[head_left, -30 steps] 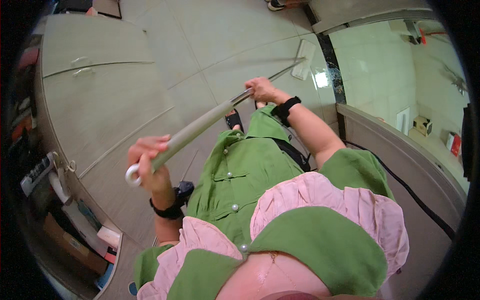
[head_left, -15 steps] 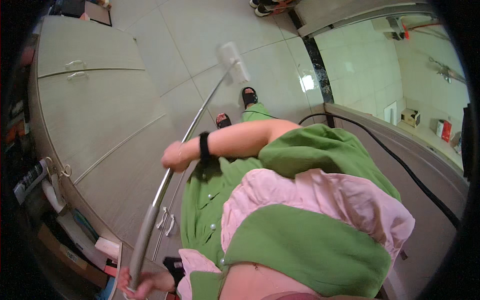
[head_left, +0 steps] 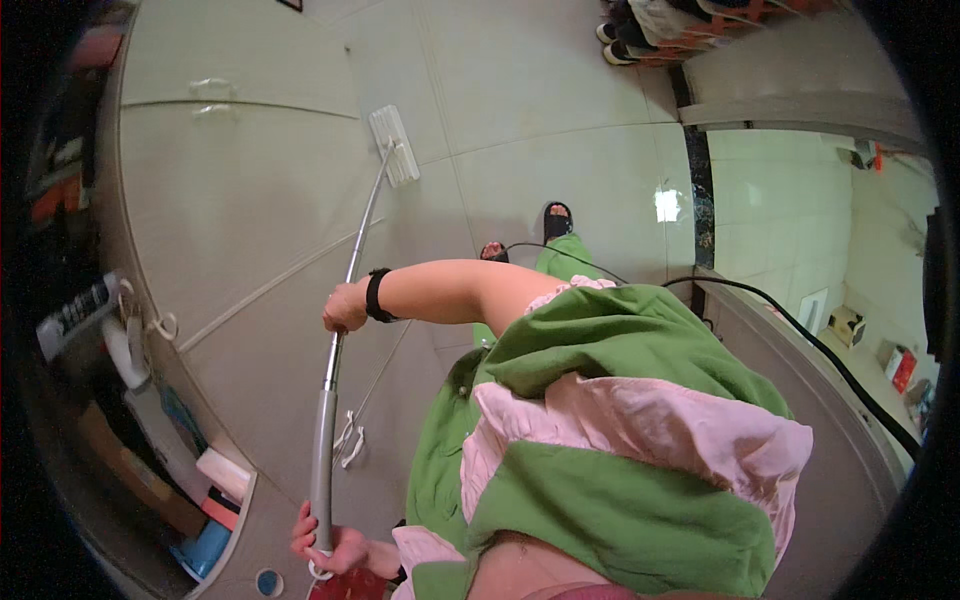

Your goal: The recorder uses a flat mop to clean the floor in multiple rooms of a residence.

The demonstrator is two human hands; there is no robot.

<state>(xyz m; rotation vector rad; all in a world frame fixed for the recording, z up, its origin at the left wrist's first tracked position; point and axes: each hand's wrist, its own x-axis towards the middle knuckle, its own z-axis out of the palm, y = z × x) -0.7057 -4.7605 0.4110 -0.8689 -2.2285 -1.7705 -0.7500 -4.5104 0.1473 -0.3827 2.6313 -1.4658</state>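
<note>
A flat mop with a long metal pole [head_left: 362, 232] slants across the left of the head view. Its white rectangular head [head_left: 396, 147] lies on the floor tiles at the foot of the pale cabinet. My right hand [head_left: 346, 306], with a black band at the wrist, is closed around the shiny middle of the pole. Lower down, my left hand [head_left: 335, 548] holds the end of the grey handle [head_left: 324, 450], palm turned up and fingers curled about it.
Pale cabinet doors [head_left: 250, 170] with small handles run along the left. Boxes and other items fill an open shelf [head_left: 150, 450]. Black sandals [head_left: 557, 221] are on my feet. A black cable [head_left: 800, 325] crosses at right, by a glass panel. Shoes stand on a rack [head_left: 690, 35] at top right.
The mop head has moved left across the tiles toward the cabinet, and the pole stands steeper in the picture. Both hands keep hold of it. The view has shifted too.
</note>
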